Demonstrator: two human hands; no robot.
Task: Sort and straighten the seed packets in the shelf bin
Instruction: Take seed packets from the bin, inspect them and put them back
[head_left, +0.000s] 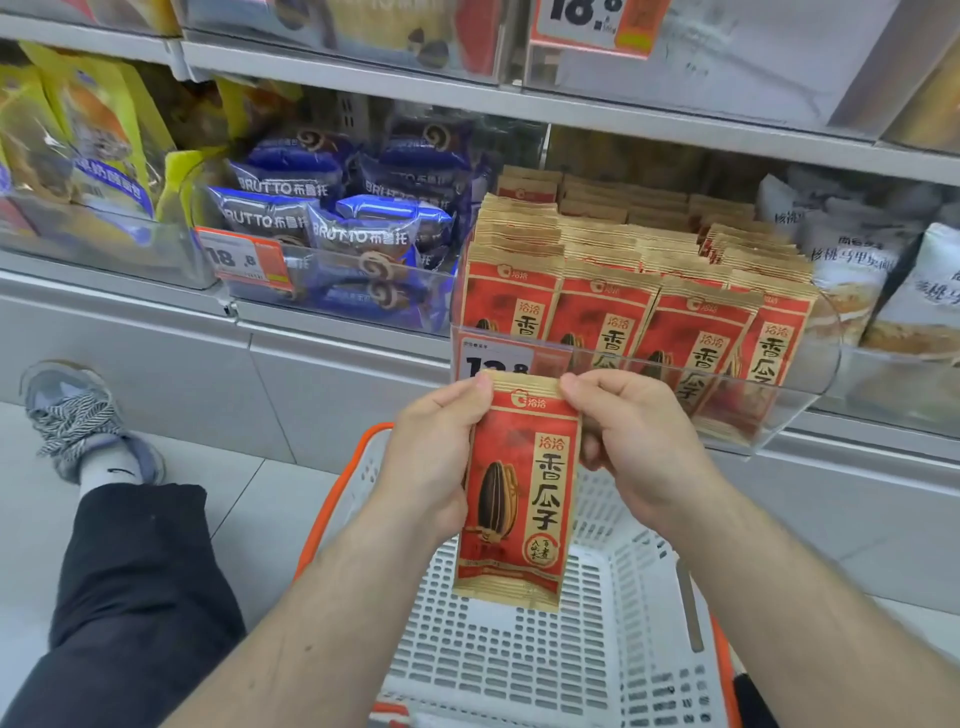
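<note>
Both hands are on one red sunflower seed packet (519, 488), held upright over a white shopping basket (545, 649) with an orange rim. The left hand (431, 457) has its grip wrapped along the packet's left edge, thumb pinching the top left corner. The right hand (628, 436) pinches the top right corner, with the other fingers curled behind the packet, though I can't really see how they sit back there.

Just above and behind it is the clear shelf bin (810, 364), packed with rows of the same seed packets (639, 291) standing upright, the front row leaning a bit. A price tag (493, 364) sits on the bin's front left. Next bin over to the left holds blue Brutto snack packs (322, 218), and white snack bags (857, 270) are on the right. A grey sneaker (78, 415) rests on the tiled floor at the left.
</note>
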